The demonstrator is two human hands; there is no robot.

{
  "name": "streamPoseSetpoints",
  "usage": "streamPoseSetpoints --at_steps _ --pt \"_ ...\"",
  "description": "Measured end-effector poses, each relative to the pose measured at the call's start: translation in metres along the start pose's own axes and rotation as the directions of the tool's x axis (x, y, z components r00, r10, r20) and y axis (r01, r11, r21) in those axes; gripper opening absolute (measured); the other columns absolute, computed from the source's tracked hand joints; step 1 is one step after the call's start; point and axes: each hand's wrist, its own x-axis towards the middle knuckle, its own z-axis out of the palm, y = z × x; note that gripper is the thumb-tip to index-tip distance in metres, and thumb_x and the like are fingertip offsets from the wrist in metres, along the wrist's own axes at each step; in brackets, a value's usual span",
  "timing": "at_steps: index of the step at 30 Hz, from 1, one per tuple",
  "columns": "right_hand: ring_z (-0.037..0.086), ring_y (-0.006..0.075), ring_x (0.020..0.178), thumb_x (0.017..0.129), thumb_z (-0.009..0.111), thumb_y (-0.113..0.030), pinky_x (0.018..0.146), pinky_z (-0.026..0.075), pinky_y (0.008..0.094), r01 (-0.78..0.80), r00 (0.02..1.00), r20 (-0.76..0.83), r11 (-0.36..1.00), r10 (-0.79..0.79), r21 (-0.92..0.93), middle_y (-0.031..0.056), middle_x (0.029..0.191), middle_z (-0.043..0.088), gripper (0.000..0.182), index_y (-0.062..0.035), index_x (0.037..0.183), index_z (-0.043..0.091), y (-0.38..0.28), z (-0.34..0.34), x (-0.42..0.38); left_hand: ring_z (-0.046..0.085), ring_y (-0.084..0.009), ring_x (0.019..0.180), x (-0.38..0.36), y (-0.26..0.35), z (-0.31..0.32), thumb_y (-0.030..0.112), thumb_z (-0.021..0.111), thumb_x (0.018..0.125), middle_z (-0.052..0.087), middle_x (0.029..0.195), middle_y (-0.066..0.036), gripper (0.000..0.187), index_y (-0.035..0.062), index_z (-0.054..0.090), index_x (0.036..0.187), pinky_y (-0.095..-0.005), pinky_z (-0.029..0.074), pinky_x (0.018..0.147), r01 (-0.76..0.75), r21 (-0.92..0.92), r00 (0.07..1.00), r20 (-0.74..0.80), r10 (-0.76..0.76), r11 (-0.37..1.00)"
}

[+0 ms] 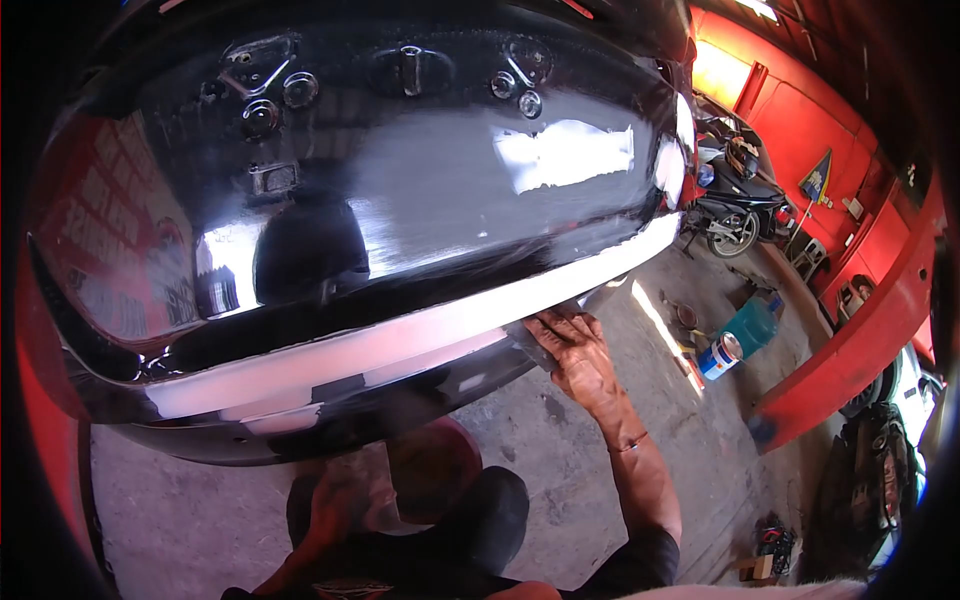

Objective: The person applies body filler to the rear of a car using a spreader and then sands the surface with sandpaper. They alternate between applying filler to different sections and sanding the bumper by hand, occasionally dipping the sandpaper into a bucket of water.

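A glossy black car body panel [420, 190] fills the upper view, with a pinkish-white strip [350, 360] along its lower edge. My right hand [575, 350] presses against the underside of that edge, fingers close together. Under the fingers shows a thin dark grey piece that looks like sandpaper [537, 345]. Low in front of my body, my left hand [340, 505] is closed around a translucent plastic container [375, 485], partly blurred and in shade. Beside it, between my knees, is a dark red basin [465, 450].
On the concrete floor [570, 460] to the right stand a white-and-blue can [720, 355] and a teal container [752, 328]. A red curved beam [850, 345] crosses the right side. A motorcycle [735, 215] is parked behind, near a red wall [800, 130].
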Motion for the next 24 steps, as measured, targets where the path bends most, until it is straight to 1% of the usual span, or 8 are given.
streamPoseSetpoints --at_steps 2,6,8,9,11,15,17,24 --pt "0.047 0.026 0.134 0.068 0.078 -0.007 0.113 0.033 0.0472 0.003 1.0 0.002 1.0 -0.003 0.014 0.0022 0.145 0.053 0.083 -0.0229 0.146 0.051 0.001 0.002 0.001 0.065 -0.0195 0.095 0.001 0.011 0.004 0.028 0.037 0.109 0.065 0.106 -0.013 0.038 -0.0012 0.056 0.125 -0.0328 0.056 0.087 0.109 -0.234 0.994 -0.005 -0.113 0.966" --pt "0.048 0.0262 0.132 0.067 0.078 -0.006 0.113 0.033 0.0469 -0.015 1.0 -0.011 0.998 0.016 0.06 0.0023 0.144 0.054 0.083 -0.0231 0.144 0.052 0.001 0.001 -0.001 0.064 -0.0201 0.098 -0.001 -0.001 0.007 0.027 0.037 0.109 0.065 0.108 -0.013 0.038 -0.0021 0.057 0.122 -0.0323 0.054 0.09 0.068 -0.283 0.998 0.004 -0.07 0.957" --pt "0.047 0.0267 0.134 0.062 0.08 -0.004 0.112 0.033 0.0459 -0.026 0.999 -0.024 0.996 0.028 0.086 0.0032 0.145 0.053 0.087 -0.0215 0.143 0.053 -0.003 0.003 -0.012 0.063 -0.0216 0.108 -0.004 -0.007 0.006 0.016 0.052 0.098 0.064 0.117 -0.013 0.032 -0.0032 0.058 0.123 -0.0329 0.05 0.095 0.26 -0.606 0.955 0.045 -0.294 0.752" --pt "0.046 0.0272 0.135 0.057 0.082 -0.002 0.112 0.032 0.0448 -0.029 0.998 -0.047 0.994 0.035 0.108 0.004 0.147 0.052 0.092 -0.0199 0.143 0.054 -0.006 0.003 -0.018 0.063 -0.0216 0.108 -0.001 0.003 0.008 0.016 0.052 0.098 0.064 0.117 -0.013 0.032 -0.0032 0.058 0.123 -0.0329 0.05 0.095 0.259 -0.608 0.955 0.048 -0.291 0.75" --pt "0.047 0.0274 0.134 0.056 0.081 -0.002 0.112 0.033 0.0445 -0.023 1.0 0.001 0.994 0.023 0.111 0.0045 0.146 0.052 0.092 -0.0194 0.143 0.054 -0.003 0.018 -0.042 0.062 -0.0221 0.112 0.011 0.042 0.017 0.015 0.053 0.098 0.064 0.118 -0.014 0.031 -0.0033 0.058 0.123 -0.0347 0.05 0.097 -0.042 0.039 0.999 -0.03 0.043 0.998" --pt "0.048 0.0276 0.133 0.055 0.078 0.001 0.109 0.034 0.0433 -0.122 0.99 -0.061 0.986 0.13 0.114 0.0048 0.144 0.054 0.092 -0.0198 0.142 0.055 -0.002 0.019 -0.06 0.062 -0.023 0.112 0.017 0.058 0.023 0.014 0.053 0.099 0.064 0.12 -0.015 0.031 -0.0039 0.058 0.123 -0.0361 0.05 0.098 0.186 -0.417 0.98 0.01 -0.2 0.89" --pt "0.048 0.0275 0.133 0.055 0.077 0.002 0.109 0.034 0.0429 -0.123 0.989 -0.07 0.985 0.132 0.125 0.0043 0.144 0.054 0.092 -0.0205 0.142 0.055 -0.008 -0.004 -0.049 0.063 -0.0241 0.112 0.012 0.044 0.011 0.013 0.052 0.099 0.064 0.12 -0.016 0.03 -0.0044 0.058 0.123 -0.037 0.051 0.098 -0.039 0.261 0.998 0.061 0.024 0.965" --pt "0.05 0.0252 0.127 0.066 0.079 -0.009 0.108 0.035 0.0437 0.014 0.999 -0.048 1.0 -0.013 0.016 0.0023 0.14 0.056 0.081 -0.0306 0.141 0.056 -0.013 -0.016 -0.004 0.065 -0.0229 0.105 0.009 0.044 0.02 0.013 0.052 0.099 0.066 0.115 -0.014 0.028 -0.0037 0.06 0.119 -0.0347 0.053 0.093 0.015 -0.135 0.996 -0.09 -0.027 0.991"
